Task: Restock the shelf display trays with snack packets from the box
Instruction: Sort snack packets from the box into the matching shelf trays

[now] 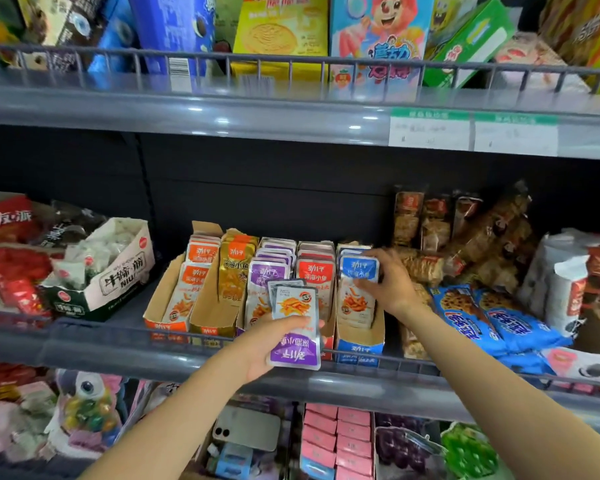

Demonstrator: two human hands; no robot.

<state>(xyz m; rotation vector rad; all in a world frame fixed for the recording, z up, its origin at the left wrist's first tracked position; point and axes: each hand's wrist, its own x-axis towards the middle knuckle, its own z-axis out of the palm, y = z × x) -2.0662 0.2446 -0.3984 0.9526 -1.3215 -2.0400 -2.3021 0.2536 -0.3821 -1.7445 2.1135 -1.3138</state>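
Arms stretched out, left hand (269, 348) grips upside-down purple foil snack packets (293, 315), right hand (392, 284) pinches a blue-topped foil packet (357, 268) in the blue cardboard tray (360, 348).

Open space above the trays (359, 344); the upper shelf (222, 119) overhangs.

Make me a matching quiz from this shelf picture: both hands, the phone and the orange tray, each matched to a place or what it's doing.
1 left hand
2 right hand
3 phone
4 orange tray

A below the shelf with the trays
B holds purple packets
C leftmost in the tray row
D pinches a blue packet

Pairs: 1-B, 2-D, 3-A, 4-C
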